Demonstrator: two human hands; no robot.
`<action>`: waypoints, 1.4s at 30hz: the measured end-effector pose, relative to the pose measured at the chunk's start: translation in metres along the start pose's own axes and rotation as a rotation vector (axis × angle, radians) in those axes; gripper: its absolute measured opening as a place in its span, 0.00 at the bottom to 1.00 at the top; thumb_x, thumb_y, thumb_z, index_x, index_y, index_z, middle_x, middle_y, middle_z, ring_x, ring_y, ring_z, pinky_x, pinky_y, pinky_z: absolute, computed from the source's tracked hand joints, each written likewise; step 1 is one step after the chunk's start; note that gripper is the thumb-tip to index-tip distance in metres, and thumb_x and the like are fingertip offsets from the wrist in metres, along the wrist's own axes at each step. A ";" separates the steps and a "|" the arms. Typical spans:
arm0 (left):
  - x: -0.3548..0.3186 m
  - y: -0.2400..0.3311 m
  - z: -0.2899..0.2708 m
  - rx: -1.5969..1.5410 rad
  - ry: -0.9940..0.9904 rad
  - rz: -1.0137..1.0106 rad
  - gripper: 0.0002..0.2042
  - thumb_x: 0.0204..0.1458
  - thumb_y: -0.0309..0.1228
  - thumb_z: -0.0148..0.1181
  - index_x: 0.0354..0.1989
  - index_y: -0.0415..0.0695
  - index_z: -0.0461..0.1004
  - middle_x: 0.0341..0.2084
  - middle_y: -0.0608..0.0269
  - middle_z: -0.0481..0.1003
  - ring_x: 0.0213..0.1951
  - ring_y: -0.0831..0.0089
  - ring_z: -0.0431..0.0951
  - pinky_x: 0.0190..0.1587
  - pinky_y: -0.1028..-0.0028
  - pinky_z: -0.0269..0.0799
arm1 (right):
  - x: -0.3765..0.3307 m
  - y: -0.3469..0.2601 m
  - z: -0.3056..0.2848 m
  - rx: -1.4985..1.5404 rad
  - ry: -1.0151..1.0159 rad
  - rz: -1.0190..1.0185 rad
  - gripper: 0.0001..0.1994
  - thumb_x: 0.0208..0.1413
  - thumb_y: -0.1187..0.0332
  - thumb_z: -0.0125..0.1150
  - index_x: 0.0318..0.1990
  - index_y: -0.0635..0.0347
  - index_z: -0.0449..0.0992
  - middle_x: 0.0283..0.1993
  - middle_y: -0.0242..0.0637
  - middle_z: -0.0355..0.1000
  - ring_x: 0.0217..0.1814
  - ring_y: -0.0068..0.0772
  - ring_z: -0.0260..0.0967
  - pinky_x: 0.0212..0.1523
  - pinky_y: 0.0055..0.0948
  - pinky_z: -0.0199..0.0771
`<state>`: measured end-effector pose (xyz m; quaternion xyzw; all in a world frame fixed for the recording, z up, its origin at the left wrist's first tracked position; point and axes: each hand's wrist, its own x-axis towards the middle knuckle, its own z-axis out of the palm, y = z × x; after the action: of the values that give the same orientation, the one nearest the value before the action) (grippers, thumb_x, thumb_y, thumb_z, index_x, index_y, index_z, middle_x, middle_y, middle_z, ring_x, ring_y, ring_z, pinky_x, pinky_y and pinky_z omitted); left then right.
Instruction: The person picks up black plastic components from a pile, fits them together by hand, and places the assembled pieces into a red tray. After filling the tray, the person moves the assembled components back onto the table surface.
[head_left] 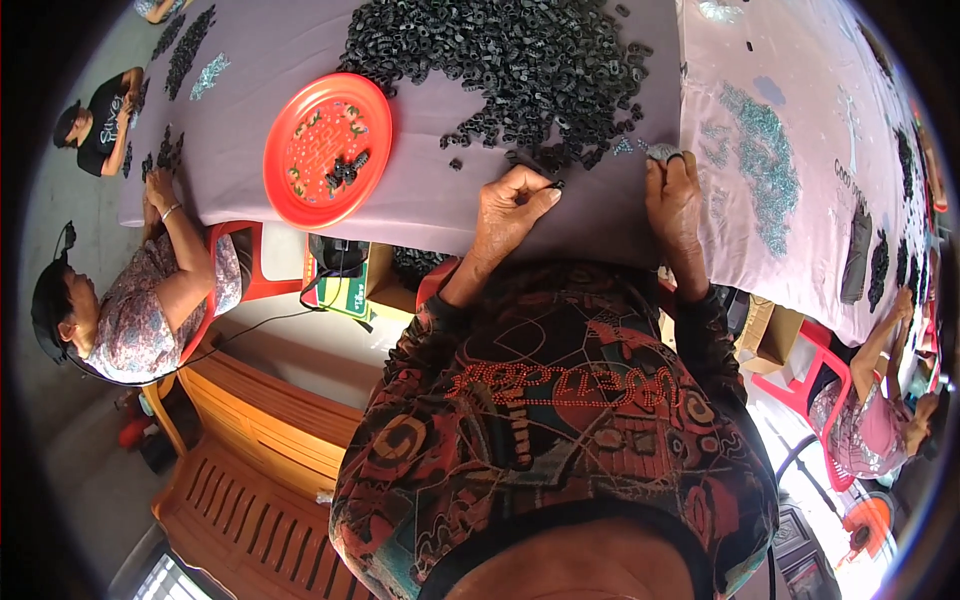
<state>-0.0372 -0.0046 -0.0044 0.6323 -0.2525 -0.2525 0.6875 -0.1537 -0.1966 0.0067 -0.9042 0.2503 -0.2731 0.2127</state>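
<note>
My left hand [512,212] pinches a small black plastic piece [557,185] between thumb and forefinger, just above the table cloth. To its right, my right hand [675,205] is closed with its fingers drawn together. A whitish, shiny thing [662,152] shows at its fingertips; what it is I cannot make out. A few small clear pieces [624,146] lie beside these fingertips. Beyond both hands spreads a large heap of small black plastic pieces [520,65], its near edge almost at my left fingers.
Left of the heap sits a red round tray [278,150] with several black pieces in it. Bluish clear pieces [765,160] are spread on the pink cloth [730,260] at right. Co-workers [150,290] sit along the table on both sides. An orange slatted bench [250,500] stands behind on the left.
</note>
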 end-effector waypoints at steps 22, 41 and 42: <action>-0.001 -0.001 0.005 0.131 0.054 0.057 0.05 0.44 0.23 0.61 0.24 0.39 0.70 0.16 0.73 0.67 0.19 0.88 0.63 0.22 0.83 0.61 | 0.022 0.015 0.031 -0.094 0.085 -0.078 0.05 0.48 0.74 0.51 0.27 0.65 0.63 0.32 0.51 0.63 0.30 0.56 0.64 0.28 0.46 0.66; 0.003 0.011 -0.032 0.183 0.383 0.134 0.04 0.47 0.24 0.61 0.26 0.38 0.72 0.19 0.70 0.70 0.23 0.85 0.66 0.28 0.82 0.65 | 0.023 0.016 0.028 -0.041 0.010 0.044 0.11 0.49 0.68 0.58 0.24 0.63 0.64 0.25 0.44 0.65 0.26 0.48 0.66 0.27 0.40 0.65; 0.005 0.015 -0.045 0.256 0.473 0.234 0.05 0.47 0.25 0.61 0.27 0.38 0.72 0.18 0.70 0.70 0.22 0.84 0.67 0.28 0.81 0.66 | 0.023 0.014 0.027 -0.022 0.023 0.016 0.11 0.49 0.68 0.58 0.24 0.63 0.64 0.26 0.44 0.65 0.26 0.47 0.66 0.27 0.40 0.66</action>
<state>-0.0028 0.0263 0.0079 0.7218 -0.1863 0.0169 0.6664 -0.1260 -0.2142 -0.0121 -0.9013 0.2629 -0.2788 0.2019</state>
